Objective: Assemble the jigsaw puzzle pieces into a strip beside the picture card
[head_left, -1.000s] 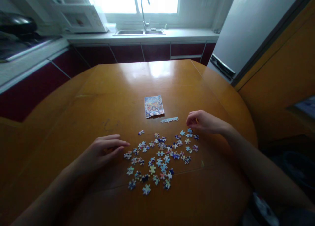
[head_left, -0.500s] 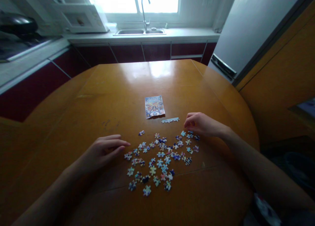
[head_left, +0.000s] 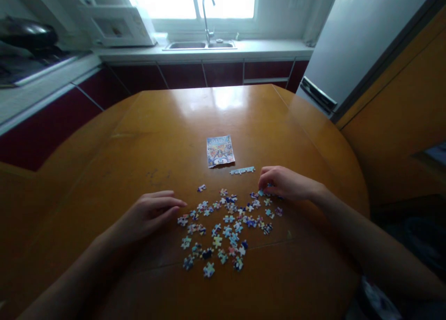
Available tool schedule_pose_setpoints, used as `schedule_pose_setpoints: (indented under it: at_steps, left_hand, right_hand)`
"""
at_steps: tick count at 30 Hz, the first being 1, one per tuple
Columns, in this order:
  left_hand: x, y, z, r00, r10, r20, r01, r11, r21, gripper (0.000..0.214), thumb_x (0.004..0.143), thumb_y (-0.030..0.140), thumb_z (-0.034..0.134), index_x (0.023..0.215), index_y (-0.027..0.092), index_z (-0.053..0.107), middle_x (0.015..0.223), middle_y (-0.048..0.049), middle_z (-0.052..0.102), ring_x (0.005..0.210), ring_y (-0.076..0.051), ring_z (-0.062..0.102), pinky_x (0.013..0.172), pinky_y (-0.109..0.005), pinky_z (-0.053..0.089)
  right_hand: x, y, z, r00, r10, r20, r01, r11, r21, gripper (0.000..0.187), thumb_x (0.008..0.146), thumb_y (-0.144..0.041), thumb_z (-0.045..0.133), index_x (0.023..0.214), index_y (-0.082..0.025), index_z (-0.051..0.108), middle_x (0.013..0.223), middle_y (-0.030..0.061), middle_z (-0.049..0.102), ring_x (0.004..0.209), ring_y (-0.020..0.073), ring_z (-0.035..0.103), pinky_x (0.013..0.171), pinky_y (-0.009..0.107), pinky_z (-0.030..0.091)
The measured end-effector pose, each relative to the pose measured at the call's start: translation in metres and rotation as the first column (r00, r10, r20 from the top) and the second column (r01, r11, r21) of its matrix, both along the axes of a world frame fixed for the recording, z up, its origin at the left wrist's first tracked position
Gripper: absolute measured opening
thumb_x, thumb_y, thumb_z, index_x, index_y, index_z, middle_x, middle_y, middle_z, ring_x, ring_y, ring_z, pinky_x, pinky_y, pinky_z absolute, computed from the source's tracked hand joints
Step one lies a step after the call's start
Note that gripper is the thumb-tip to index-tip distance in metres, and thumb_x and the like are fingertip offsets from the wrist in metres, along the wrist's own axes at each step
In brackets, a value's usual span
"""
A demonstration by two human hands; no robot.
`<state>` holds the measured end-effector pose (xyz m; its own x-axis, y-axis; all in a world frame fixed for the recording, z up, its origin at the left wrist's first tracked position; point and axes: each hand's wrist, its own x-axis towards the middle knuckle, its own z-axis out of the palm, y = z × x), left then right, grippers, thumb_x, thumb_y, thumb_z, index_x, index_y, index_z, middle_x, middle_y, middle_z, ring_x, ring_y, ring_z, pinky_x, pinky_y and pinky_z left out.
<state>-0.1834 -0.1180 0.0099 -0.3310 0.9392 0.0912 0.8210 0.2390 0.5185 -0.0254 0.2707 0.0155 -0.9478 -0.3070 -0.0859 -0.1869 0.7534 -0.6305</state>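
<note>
My left hand [head_left: 153, 212] beside scattered jigsaw pieces [head_left: 229, 219] on the wooden desk [head_left: 167, 129], thumb and fingers apart, my right hand [head_left: 283, 182] curled at a light-blue piece [head_left: 260, 193], fingers clamped or not I can't tell remotely, joined strip [head_left: 242, 170] and picture sheet [head_left: 220, 151] beyond

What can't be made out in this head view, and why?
In the head view:
Right hand: whether it grips, touches or only hovers over the pale blue puzzle piece; the hand covers part.
Left hand: what lies under its palm, hidden by the hand.
Picture sheet: fine print, too small and blurred.
Refrigerator: top, cut off by the upper edge.
Window: outside, washed out by glare.
</note>
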Motion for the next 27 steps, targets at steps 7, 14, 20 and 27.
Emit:
schedule_pose_setpoints:
  at_steps: [7, 14, 20, 27]
  left_hand:
    - [0.004, 0.004, 0.004, 1.000, 0.001, 0.015, -0.001, 1.000, 0.016, 0.022, 0.099, 0.025, 0.051, 0.103, 0.021, 0.072, 0.076, -0.0006, 0.064, 0.062, -0.010, 0.057, 0.057, -0.018, 0.044]
    - [0.005, 0.006, 0.001, 0.999, 0.020, 0.044, -0.022, 0.999, 0.026, 0.023, 0.099, 0.027, 0.051, 0.103, 0.021, 0.073, 0.077, -0.0013, 0.065, 0.066, -0.011, 0.060, 0.060, -0.019, 0.046]
    - [0.014, 0.014, 0.000, 0.999, 0.048, 0.025, -0.050, 0.994, 0.094, 0.021, 0.098, 0.026, 0.054, 0.103, 0.019, 0.073, 0.079, -0.0023, 0.066, 0.065, -0.010, 0.059, 0.058, -0.019, 0.047]
    - [0.060, 0.071, 0.013, 0.998, 0.043, -0.036, -0.031, 0.961, 0.276, 0.019, 0.092, 0.025, 0.066, 0.110, 0.022, 0.071, 0.098, -0.0066, 0.072, 0.089, -0.018, 0.063, 0.077, -0.032, 0.054]
  right_hand:
    - [0.000, -0.001, 0.003, 1.000, 0.003, 0.004, -0.003, 1.000, 0.012, 0.010, 0.082, -0.009, 0.063, 0.084, -0.017, 0.068, 0.091, 0.0046, 0.065, 0.082, 0.0154, 0.058, 0.074, 0.027, 0.045]
    - [-0.001, 0.003, 0.005, 0.973, -0.043, 0.225, 0.101, 0.963, -0.250, 0.006, 0.083, -0.018, 0.064, 0.085, -0.015, 0.069, 0.075, 0.0011, 0.068, 0.067, 0.0118, 0.058, 0.061, 0.024, 0.046]
    - [-0.003, -0.002, 0.005, 0.953, -0.077, 0.295, 0.192, 0.903, -0.385, 0.012, 0.079, -0.025, 0.073, 0.083, -0.014, 0.072, 0.075, 0.0029, 0.071, 0.065, 0.0116, 0.060, 0.059, 0.024, 0.047]
    - [-0.001, -0.035, 0.001, 0.919, -0.091, 0.384, 0.323, 0.730, -0.602, 0.024, 0.070, -0.025, 0.082, 0.083, -0.017, 0.063, 0.074, 0.0021, 0.070, 0.063, 0.0113, 0.060, 0.056, 0.024, 0.044]
